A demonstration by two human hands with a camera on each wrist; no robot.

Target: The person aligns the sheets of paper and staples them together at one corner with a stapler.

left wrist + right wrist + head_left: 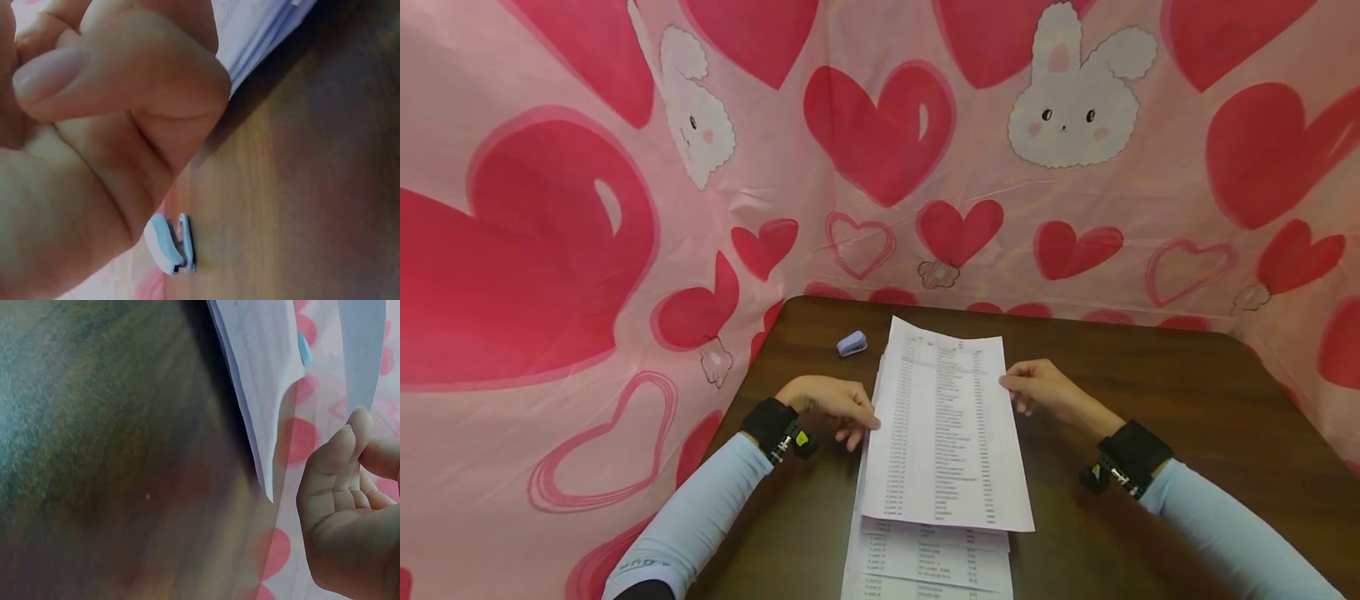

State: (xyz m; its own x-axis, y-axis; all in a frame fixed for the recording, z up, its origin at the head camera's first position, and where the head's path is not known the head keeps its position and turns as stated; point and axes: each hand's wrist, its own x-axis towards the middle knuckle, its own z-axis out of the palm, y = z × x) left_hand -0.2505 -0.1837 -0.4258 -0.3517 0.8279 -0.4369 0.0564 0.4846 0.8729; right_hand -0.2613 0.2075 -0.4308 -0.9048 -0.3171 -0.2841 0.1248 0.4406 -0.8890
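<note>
A printed sheet of paper, covered in columns of text, is raised over a stack of similar sheets. My left hand pinches its left edge about midway along. At the upper right edge, my right hand grips the paper between thumb and fingertips. The right wrist view shows this raised sheet apart from the stack, whose edges lie on the table. In the left wrist view, the left hand hides most of the paper.
A small pale blue stapler rests on the dark wooden table, left of the papers' far end. Behind the table and along its left side hangs a pink cloth printed with hearts and rabbits.
</note>
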